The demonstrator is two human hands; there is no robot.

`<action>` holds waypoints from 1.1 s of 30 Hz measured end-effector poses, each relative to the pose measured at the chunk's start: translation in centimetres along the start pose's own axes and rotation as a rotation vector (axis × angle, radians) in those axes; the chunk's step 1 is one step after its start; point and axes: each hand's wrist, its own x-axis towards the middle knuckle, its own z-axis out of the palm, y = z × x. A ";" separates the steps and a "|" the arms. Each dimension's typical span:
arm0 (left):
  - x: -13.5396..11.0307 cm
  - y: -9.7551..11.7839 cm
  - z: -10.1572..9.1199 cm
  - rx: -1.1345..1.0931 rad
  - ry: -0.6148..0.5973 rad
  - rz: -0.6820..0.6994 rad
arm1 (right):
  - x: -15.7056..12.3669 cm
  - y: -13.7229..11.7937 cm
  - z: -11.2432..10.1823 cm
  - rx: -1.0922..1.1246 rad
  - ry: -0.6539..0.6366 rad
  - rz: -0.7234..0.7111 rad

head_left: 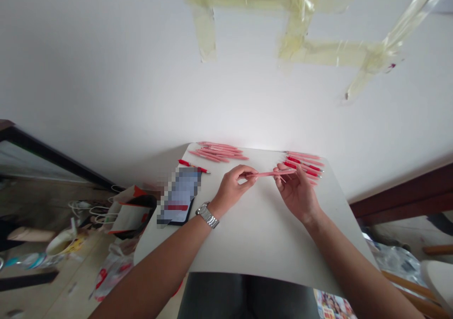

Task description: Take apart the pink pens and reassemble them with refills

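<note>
Both my hands hold one pink pen [274, 173] level above the white table [262, 234]. My left hand [233, 187], with a metal watch on the wrist, pinches the pen's left end with closed fingers. My right hand [295, 189] grips its right end, fingers curled around it. A pile of pink pen barrels [219, 152] lies at the table's far edge, left of centre. Several red-and-pink pens [304, 162] lie at the far right. One red pen [193, 166] lies alone by the far left corner.
A phone [180, 195] lies on the table's left side. Bags [123, 213], a cup [62, 242] and clutter sit on the floor at the left. A white wall with yellowed tape strips [300, 21] stands behind. Wooden furniture [399, 203] is at the right.
</note>
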 end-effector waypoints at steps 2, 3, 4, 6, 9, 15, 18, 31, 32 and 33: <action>0.1 -0.2 -0.1 0.019 0.005 0.013 | 0.1 -0.1 -0.2 -0.062 -0.024 -0.003; 0.1 -0.2 -0.1 0.029 0.007 0.018 | 0.1 -0.2 -0.3 -0.115 -0.039 -0.013; 0.2 -0.3 -0.2 0.040 0.011 0.022 | 0.2 -0.3 -0.4 -0.188 -0.046 -0.039; 0.2 -0.5 -0.4 0.064 0.024 0.029 | 0.2 -0.3 -0.7 -0.408 -0.035 -0.150; 0.3 -0.6 -0.7 0.118 0.002 0.043 | 0.1 -0.6 -1.1 -0.898 -0.008 -0.444; 0.2 -0.2 -0.8 0.221 -0.147 0.119 | -0.2 -1.0 -1.1 -1.365 -0.297 -0.627; 0.1 -0.3 -0.5 0.223 -0.186 0.119 | -0.5 -1.1 -1.1 -1.407 -0.375 -0.545; -0.2 -0.9 -0.1 0.339 -0.212 0.162 | -0.5 -1.9 -1.2 -1.616 -0.412 -0.510; -0.2 -1.0 -0.1 0.326 -0.197 0.156 | -0.5 -2.0 -1.3 -1.627 -0.404 -0.517; -0.1 -1.1 -0.1 0.308 -0.172 0.147 | -0.5 -2.1 -1.3 -1.634 -0.398 -0.527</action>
